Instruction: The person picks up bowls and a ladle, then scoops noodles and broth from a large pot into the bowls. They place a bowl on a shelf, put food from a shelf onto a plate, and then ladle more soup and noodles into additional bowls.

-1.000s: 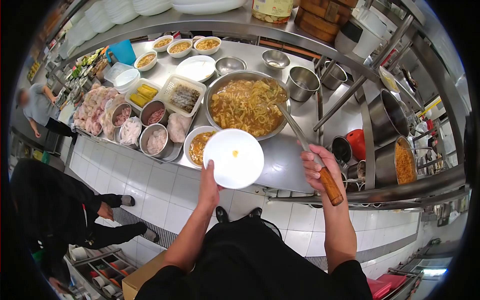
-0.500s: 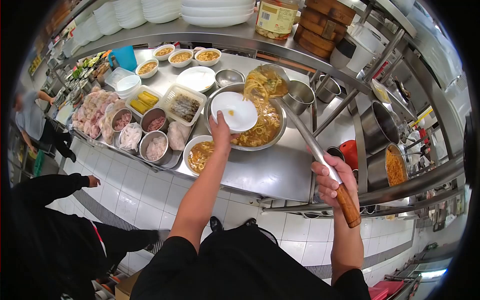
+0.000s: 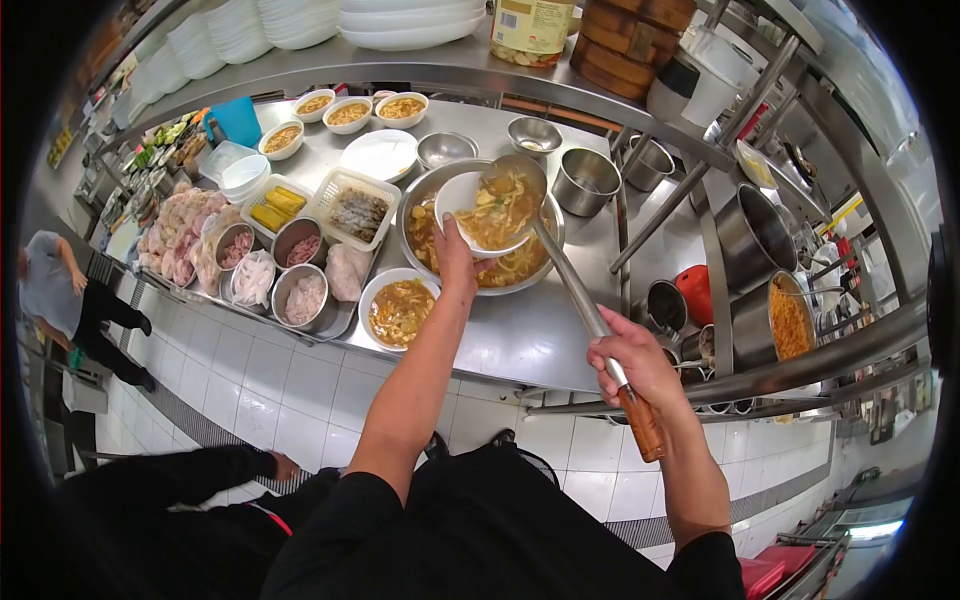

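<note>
Shifted leftward, the ladle [image 3: 575, 280] overhangs the bowl [image 3: 457, 193] in the left hand [image 3: 460, 262].

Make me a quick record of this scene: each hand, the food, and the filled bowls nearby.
Left hand: holding white bowl
Right hand: gripping ladle
Ladle head: at white bowl
Food: saucy noodles in white bowl
Beneath: large metal bowl, also holding noodles
Counter's near edge: one filled bowl
Counter's back: four small filled bowls

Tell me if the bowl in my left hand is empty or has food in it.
It has food in it: noodles in brown sauce show inside the white bowl, beside the ladle's head.
</note>
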A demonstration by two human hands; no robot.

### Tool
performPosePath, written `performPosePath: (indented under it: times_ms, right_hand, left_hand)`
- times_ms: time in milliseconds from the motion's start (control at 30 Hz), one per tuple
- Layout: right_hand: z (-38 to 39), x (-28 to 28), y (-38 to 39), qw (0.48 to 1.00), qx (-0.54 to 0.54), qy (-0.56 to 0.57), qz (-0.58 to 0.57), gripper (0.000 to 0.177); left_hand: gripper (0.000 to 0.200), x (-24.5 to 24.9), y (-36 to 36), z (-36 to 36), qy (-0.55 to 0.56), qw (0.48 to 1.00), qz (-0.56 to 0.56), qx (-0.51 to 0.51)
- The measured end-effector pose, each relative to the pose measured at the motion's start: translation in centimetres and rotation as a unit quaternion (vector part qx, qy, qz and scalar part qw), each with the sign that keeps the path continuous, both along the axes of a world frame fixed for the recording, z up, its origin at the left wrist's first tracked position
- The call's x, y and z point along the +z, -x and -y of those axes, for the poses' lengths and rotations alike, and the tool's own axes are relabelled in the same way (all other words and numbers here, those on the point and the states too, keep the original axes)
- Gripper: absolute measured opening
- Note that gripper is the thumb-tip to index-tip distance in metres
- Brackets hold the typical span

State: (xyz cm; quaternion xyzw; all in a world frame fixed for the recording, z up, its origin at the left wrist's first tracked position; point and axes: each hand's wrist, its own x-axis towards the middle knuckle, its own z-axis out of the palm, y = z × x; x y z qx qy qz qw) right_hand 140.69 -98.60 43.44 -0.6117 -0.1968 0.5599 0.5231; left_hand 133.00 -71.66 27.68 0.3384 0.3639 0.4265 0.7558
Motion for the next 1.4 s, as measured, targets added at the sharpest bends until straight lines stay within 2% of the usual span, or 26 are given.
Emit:
performPosePath:
  times_ms: [33,100,133,200,233,300,400,533,600,700,867,933,1067,1100,1133,1167,1200,1233,1267,1333,1400]
  right_hand:
    - [0.0,0.0,0.1,1.000,-0.001,0.000,-0.001,0.071]
    - [0.1,0.0,0.3,0.988,0.027,0.040,0.144,0.069]
    - [0.3,-0.1,0.4,0.989,0.027,0.040,0.143,0.069]
    - [0.8,-0.4,0.5,0.961,0.044,0.050,0.269,0.066]
    - [1.0,-0.7,0.4,0.961,0.044,0.050,0.269,0.066]
    - [1.6,-1.2,0.1,0.905,0.062,0.033,0.419,0.063]
    - [1.8,-1.6,0.3,0.882,0.028,0.000,0.471,0.063]
    - [2.1,-3.2,-0.2,0.894,-0.011,0.021,0.448,0.063]
    - [1.9,-2.8,0.1,0.963,-0.075,0.017,0.258,0.065]
    - [1.8,-5.3,-0.7,0.973,-0.066,0.014,0.221,0.067]
    - [1.0,-9.1,-0.3,0.973,-0.038,0.062,0.218,0.067]
    - [0.5,-11.8,-0.1,0.938,-0.026,0.052,0.342,0.068]
    - [-1.8,-13.1,1.3,0.937,-0.017,0.089,0.336,0.072]
    - [-1.9,-12.6,1.6,0.979,-0.022,0.095,0.178,0.056]
    - [-2.3,-12.3,1.3,0.979,-0.024,0.095,0.177,0.056]
    - [-2.7,-12.0,0.7,0.997,-0.054,0.063,-0.009,0.040]
    - [-2.8,-11.7,0.2,0.977,-0.083,0.028,-0.194,0.024]
    - [-2.5,-10.5,-0.1,0.956,-0.103,0.009,-0.273,0.013]
    - [-2.3,-10.5,-0.3,0.957,-0.104,0.009,-0.272,0.013]
    - [-1.7,-10.4,-0.3,0.925,-0.103,-0.054,-0.361,0.014]
    - [-1.2,-9.2,-0.3,0.922,-0.107,-0.055,-0.368,0.013]
  left_hand:
    - [0.053,0.0,0.0,0.0,0.009,1.000,-0.002,-0.002]
    - [0.053,0.0,-0.1,0.0,0.019,1.000,-0.006,-0.004]
    - [0.053,0.0,-0.2,0.0,0.021,1.000,-0.005,-0.007]
    - [0.052,-0.1,-0.4,0.0,0.023,1.000,-0.004,-0.010]
    - [0.052,-0.4,-0.6,-0.1,0.029,1.000,0.002,-0.010]
    - [0.051,-0.8,-0.8,-0.3,0.034,0.999,0.007,-0.012]
    - [0.051,-1.3,-0.9,-0.6,0.046,0.998,0.022,-0.025]
    - [0.051,-1.3,-0.9,-1.5,0.025,0.999,0.030,0.012]
    - [0.051,-0.7,-0.5,-1.9,0.022,0.999,0.017,0.032]
    - [0.050,0.9,0.1,-2.3,-0.008,0.997,0.008,0.083]
    - [0.049,2.4,1.1,-3.3,-0.060,0.993,-0.015,0.102]
    - [0.050,2.9,1.5,-3.6,-0.068,0.990,-0.028,0.123]
    - [0.051,2.8,2.3,-3.9,-0.066,0.989,-0.040,0.127]
    - [0.051,2.7,2.5,-4.0,-0.061,0.989,-0.039,0.129]
    - [0.051,2.5,2.5,-4.2,-0.056,0.989,-0.037,0.130]
    - [0.051,2.2,2.7,-4.3,-0.056,0.989,-0.037,0.128]
    - [0.052,2.0,3.0,-4.5,-0.051,0.990,-0.030,0.125]
    - [0.053,2.0,3.2,-4.5,-0.047,0.991,-0.022,0.122]
    - [0.053,2.0,3.4,-4.5,-0.046,0.991,-0.021,0.121]
    - [0.053,2.0,3.9,-4.4,-0.029,0.990,-0.037,0.135]
    - [0.053,2.0,4.6,-4.5,-0.029,0.990,-0.038,0.136]
